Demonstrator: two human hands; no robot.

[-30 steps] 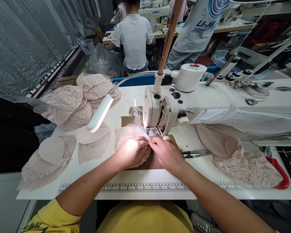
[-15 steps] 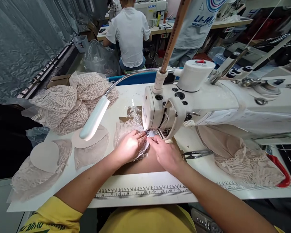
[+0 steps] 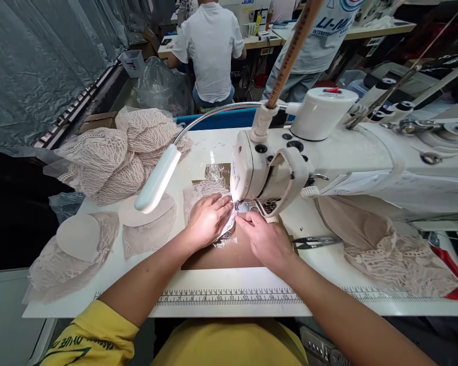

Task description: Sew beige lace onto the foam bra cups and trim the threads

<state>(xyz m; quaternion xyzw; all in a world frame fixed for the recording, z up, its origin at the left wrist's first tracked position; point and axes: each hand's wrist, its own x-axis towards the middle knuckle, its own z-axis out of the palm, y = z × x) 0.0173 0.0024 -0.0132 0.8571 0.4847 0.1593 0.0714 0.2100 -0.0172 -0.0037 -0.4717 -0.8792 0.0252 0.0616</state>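
Observation:
At the white sewing machine [image 3: 248, 170], a pale lace piece [image 3: 194, 197] with a rounded edge lies beside the presser foot [image 3: 242, 207]. My left hand [image 3: 209, 219] rests over this lace, fingers stretched out and close together, their tips right by the needle area. From the other side, my right hand [image 3: 269, 241] has its fingers curled, with thumb and forefinger at the lace edge just in front of the foot. It appears to pinch that edge; the exact contact is partly hidden. Beneath both hands is a brown sheet [image 3: 209, 259] on the worktable.
A lamp [image 3: 158, 178] on a bendy metal neck hangs to the left. Behind it is a lace pile [image 3: 103, 165]; cup pads [image 3: 78, 238] lie on lace farther left. Thread snips [image 3: 316, 242] and red handles [image 3: 451, 272] are at right. A seated person [image 3: 211, 51] works ahead.
The whole view has shifted, so the machine and table sit farther right. My left fingers lie flatter on the lace. My right hand stays at the lace edge.

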